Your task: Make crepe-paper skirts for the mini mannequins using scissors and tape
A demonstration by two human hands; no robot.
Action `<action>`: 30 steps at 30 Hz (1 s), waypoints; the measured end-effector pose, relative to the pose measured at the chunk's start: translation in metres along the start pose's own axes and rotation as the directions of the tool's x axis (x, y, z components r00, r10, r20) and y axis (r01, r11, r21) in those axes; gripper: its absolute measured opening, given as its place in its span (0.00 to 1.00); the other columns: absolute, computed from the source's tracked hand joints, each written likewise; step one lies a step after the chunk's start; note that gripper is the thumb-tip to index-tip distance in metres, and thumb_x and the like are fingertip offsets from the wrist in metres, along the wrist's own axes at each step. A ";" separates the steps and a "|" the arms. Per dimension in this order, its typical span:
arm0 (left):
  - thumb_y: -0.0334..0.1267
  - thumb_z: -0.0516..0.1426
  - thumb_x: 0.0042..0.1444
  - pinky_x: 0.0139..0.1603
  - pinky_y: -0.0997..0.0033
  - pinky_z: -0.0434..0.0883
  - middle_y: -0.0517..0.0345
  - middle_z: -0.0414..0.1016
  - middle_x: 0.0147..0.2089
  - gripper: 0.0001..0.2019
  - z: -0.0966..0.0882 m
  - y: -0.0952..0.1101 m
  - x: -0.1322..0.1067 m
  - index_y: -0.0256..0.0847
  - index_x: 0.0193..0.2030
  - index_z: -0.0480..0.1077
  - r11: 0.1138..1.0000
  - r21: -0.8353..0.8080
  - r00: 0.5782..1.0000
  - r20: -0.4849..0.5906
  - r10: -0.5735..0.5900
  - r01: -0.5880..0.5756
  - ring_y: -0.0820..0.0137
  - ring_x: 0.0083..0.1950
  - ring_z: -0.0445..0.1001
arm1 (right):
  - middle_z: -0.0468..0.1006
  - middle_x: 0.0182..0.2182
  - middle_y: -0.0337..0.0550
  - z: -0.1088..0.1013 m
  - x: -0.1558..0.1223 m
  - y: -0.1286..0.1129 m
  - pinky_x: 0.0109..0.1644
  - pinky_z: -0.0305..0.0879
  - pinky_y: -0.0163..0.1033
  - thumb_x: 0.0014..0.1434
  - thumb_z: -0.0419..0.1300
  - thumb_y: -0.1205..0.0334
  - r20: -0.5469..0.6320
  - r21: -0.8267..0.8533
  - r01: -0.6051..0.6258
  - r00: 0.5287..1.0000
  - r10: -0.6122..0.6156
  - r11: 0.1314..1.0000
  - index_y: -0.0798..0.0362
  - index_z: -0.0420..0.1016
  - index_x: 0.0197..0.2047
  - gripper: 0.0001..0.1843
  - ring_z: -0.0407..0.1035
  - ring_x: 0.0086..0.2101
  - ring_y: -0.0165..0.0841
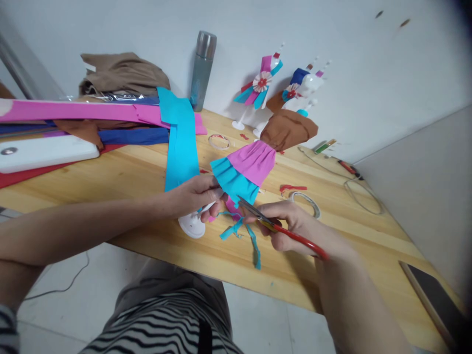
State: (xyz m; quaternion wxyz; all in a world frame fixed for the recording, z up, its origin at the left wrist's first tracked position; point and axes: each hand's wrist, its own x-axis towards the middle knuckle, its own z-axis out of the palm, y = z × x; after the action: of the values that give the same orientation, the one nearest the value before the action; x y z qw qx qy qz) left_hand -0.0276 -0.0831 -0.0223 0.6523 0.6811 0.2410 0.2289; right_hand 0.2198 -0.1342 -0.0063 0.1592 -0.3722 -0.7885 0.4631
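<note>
A small mannequin on a white stand (pixel 191 226) is tilted over the table, its neck end pointing away to the right. It wears a brown top (pixel 287 129) and a gathered skirt with a pink tier (pixel 254 161) above a turquoise tier (pixel 236 183). My left hand (pixel 208 194) is closed round the stand at the skirt's hem; some of its fingers are hidden. In my right hand (pixel 291 223) are red-handled scissors (pixel 300 240), their blade tips at the turquoise hem. Beneath lie thin turquoise scraps (pixel 254 246) and pink bits.
Turquoise (pixel 182 147) and pink strips (pixel 110 112) lie at the left beside a white device (pixel 47 151) and brown cloth (pixel 129 73). A flask (pixel 203 71) and other dressed mannequins (pixel 262 81) stand behind. Tape rolls (pixel 306 204), a cable (pixel 328 167) and a phone (pixel 429 300) are rightward.
</note>
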 end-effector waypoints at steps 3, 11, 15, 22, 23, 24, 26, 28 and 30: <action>0.38 0.49 0.59 0.23 0.76 0.64 0.63 0.67 0.20 0.11 0.000 -0.001 0.000 0.37 0.27 0.60 1.000 0.012 1.000 -0.009 -0.004 0.005 0.78 0.17 0.65 | 0.61 0.23 0.35 0.002 0.000 0.001 0.23 0.51 0.31 0.52 0.63 0.45 -0.002 0.040 -0.022 1.000 0.022 0.999 0.56 0.76 0.44 0.25 0.51 0.23 0.26; 0.35 0.48 0.60 0.22 0.77 0.62 0.63 0.65 0.17 0.12 0.002 0.002 0.001 0.37 0.25 0.60 0.998 0.046 0.999 -0.037 -0.037 0.039 0.77 0.17 0.65 | 0.59 0.23 0.33 0.005 0.000 0.002 0.25 0.51 0.32 0.49 0.66 0.64 0.000 0.090 -0.044 0.999 0.044 0.995 0.55 0.77 0.43 0.15 0.51 0.24 0.25; 0.35 0.47 0.60 0.23 0.77 0.62 0.62 0.65 0.16 0.14 0.002 0.003 0.001 0.36 0.24 0.62 0.992 0.099 0.997 -0.045 -0.070 0.074 0.76 0.18 0.65 | 0.59 0.22 0.33 0.006 0.002 0.000 0.25 0.48 0.32 0.49 0.67 0.62 -0.014 0.086 -0.057 0.998 0.058 0.995 0.57 0.76 0.41 0.15 0.50 0.24 0.25; 0.41 0.47 0.59 0.23 0.76 0.63 0.57 0.67 0.17 0.18 -0.002 -0.001 0.000 0.34 0.23 0.66 0.978 0.210 1.000 0.008 -0.019 0.017 0.76 0.18 0.65 | 0.55 0.22 0.33 0.004 0.004 -0.007 0.23 0.45 0.31 0.51 0.62 0.40 0.000 0.100 0.003 1.000 -0.003 0.995 0.58 0.76 0.36 0.26 0.46 0.23 0.25; 0.42 0.46 0.59 0.23 0.76 0.64 0.57 0.67 0.17 0.18 -0.002 -0.001 -0.001 0.34 0.23 0.66 0.977 0.211 1.000 0.014 -0.021 0.017 0.76 0.18 0.65 | 0.55 0.22 0.33 0.004 0.005 -0.007 0.23 0.45 0.31 0.51 0.61 0.38 0.004 0.103 0.014 1.000 -0.015 0.995 0.57 0.76 0.36 0.28 0.46 0.23 0.25; 0.42 0.46 0.59 0.24 0.76 0.64 0.57 0.67 0.17 0.18 -0.002 -0.001 -0.001 0.34 0.22 0.66 0.977 0.212 0.999 0.019 -0.025 0.021 0.76 0.18 0.66 | 0.54 0.22 0.33 0.004 0.005 -0.007 0.23 0.45 0.31 0.51 0.60 0.37 0.008 0.104 0.024 1.000 -0.025 0.994 0.57 0.76 0.35 0.29 0.46 0.23 0.25; 0.42 0.47 0.59 0.25 0.76 0.65 0.58 0.67 0.16 0.18 -0.001 0.000 -0.001 0.35 0.22 0.65 0.977 0.209 0.999 0.011 -0.039 0.036 0.77 0.19 0.66 | 0.54 0.22 0.33 0.004 0.005 -0.007 0.23 0.44 0.31 0.51 0.59 0.36 0.013 0.103 0.032 0.999 -0.034 0.994 0.57 0.76 0.35 0.29 0.45 0.23 0.24; 0.42 0.47 0.58 0.24 0.77 0.65 0.59 0.66 0.16 0.18 0.000 0.000 -0.001 0.35 0.22 0.65 0.979 0.197 0.999 0.004 -0.048 0.046 0.77 0.18 0.66 | 0.53 0.21 0.32 0.004 0.005 -0.007 0.23 0.44 0.31 0.51 0.59 0.36 0.013 0.093 0.037 0.999 -0.038 0.995 0.57 0.76 0.36 0.30 0.45 0.23 0.25; 0.42 0.47 0.59 0.23 0.77 0.64 0.59 0.66 0.16 0.18 0.000 0.000 -0.001 0.35 0.22 0.65 0.980 0.192 0.999 0.005 -0.045 0.043 0.77 0.18 0.66 | 0.54 0.21 0.32 0.004 0.004 -0.007 0.23 0.43 0.32 0.51 0.59 0.35 0.013 0.079 0.040 0.999 -0.041 0.996 0.57 0.77 0.38 0.30 0.44 0.23 0.25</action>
State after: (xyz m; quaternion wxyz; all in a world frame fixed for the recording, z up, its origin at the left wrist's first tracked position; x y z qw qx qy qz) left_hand -0.0285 -0.0836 -0.0222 0.5898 0.7364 0.2739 0.1869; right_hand 0.2117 -0.1351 -0.0030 0.1774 -0.3464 -0.7780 0.4932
